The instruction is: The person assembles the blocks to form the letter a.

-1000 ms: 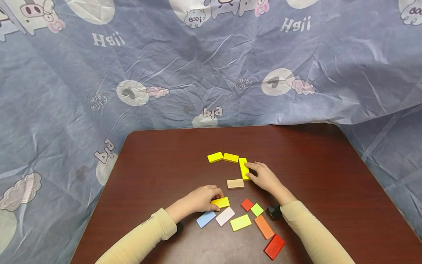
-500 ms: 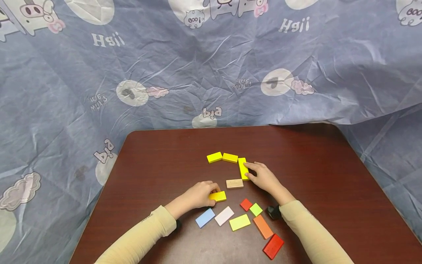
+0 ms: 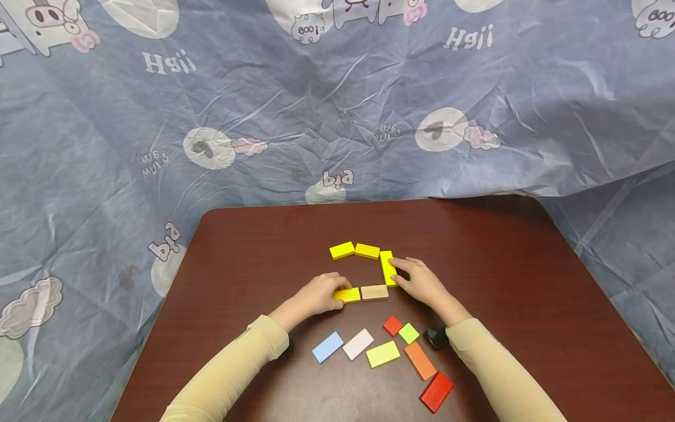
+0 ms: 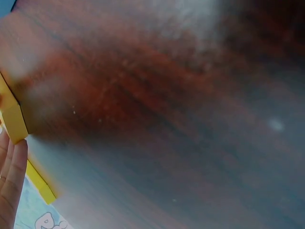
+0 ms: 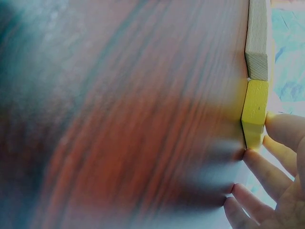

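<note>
My left hand (image 3: 320,294) pinches a yellow block (image 3: 348,295) lying flat on the table, its left end hidden by the fingers. A plain wooden block (image 3: 374,292) sits end to end with it, a thin gap apart. My right hand (image 3: 422,281) rests at the right long side of another yellow block (image 3: 387,268), thumb and index fingertip touching it, fingers only lightly bent. In the right wrist view, that yellow block (image 5: 256,107) meets the wooden block (image 5: 258,40). Two more yellow blocks, one left (image 3: 342,250) and one right (image 3: 367,251), form the far side of this outline.
Nearer the body lie a blue block (image 3: 328,347), a pale pink block (image 3: 358,344), a yellow-green block (image 3: 383,354), an orange block (image 3: 420,361), a red block (image 3: 436,392), and small red (image 3: 392,326) and green (image 3: 408,333) squares. A printed cloth (image 3: 295,105) hangs behind the table (image 3: 253,234).
My left hand has carried its yellow block away from the body, from beside the blue and pink blocks to the wooden block's left end. The right hand has stayed at its block.
</note>
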